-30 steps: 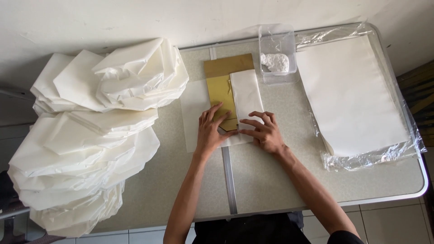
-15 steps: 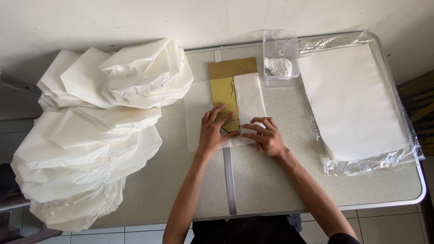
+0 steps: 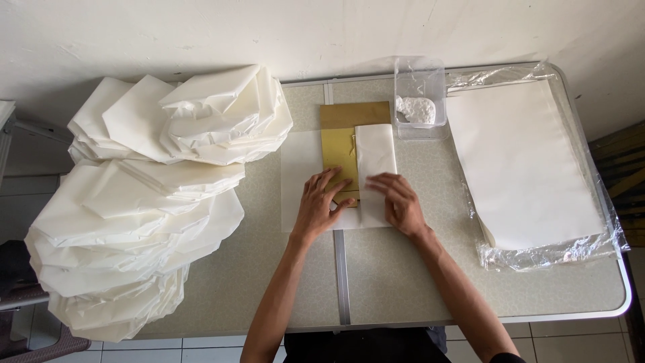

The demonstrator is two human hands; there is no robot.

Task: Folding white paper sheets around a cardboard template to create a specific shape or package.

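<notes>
Pale speckled desk [image 3: 416, 269] against a white wall, seen from the head camera: the left hand [image 3: 321, 204] lies flat with fingers spread on the gold template [image 3: 338, 158], and the right hand [image 3: 401, 202] presses flat on the folded white paper sheet [image 3: 375, 161] at mid-desk; neither grips. Keeping the template pinned while creasing along its edge looks wise. Against the earlier frame, both hands have barely shifted, and the view has drifted slightly.

A speckled grey folding table [image 3: 403, 282] with a metal rim stands against a plain white wall [image 3: 269, 33] — pale tiled floor [image 3: 578, 339] shows below, in soft daylight.
</notes>
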